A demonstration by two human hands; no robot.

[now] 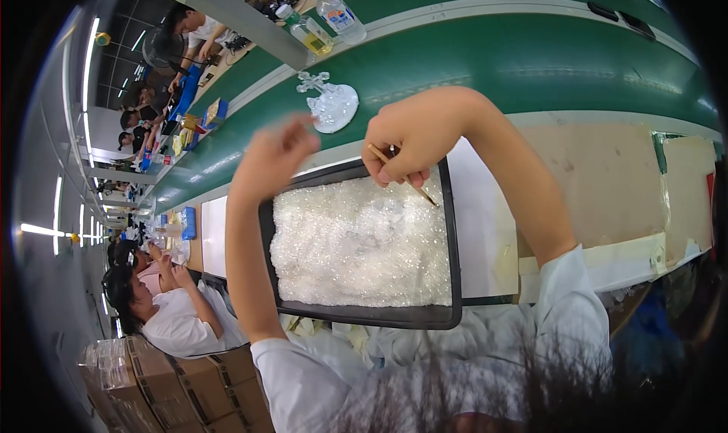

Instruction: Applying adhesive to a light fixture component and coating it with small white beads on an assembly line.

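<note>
My right hand (413, 141) is closed round a thin wooden stick (422, 195) with a dark pointed tip, slanting down over the tray. It may be a fine brush, but I cannot tell for sure. Smeared by motion, my left hand (279, 154) hovers above the tray's far left corner, and its fingers are unclear. Below both hands a black tray (456, 281) holds a thick bed of small sparkling white, clear grains (356, 243). Just past my left hand stands a clear, glittering ornament (327, 103) with a cross-like top and a round pale base.
Two plastic bottles, one yellowish (312, 37) and one clear (341, 20), stand by a grey post (258, 31). Dark flat objects (635, 25) lie on the far ledge. Brown board (591, 175) covers the right side. At left, a person in white (182, 319) sits near stacked cartons (174, 384).
</note>
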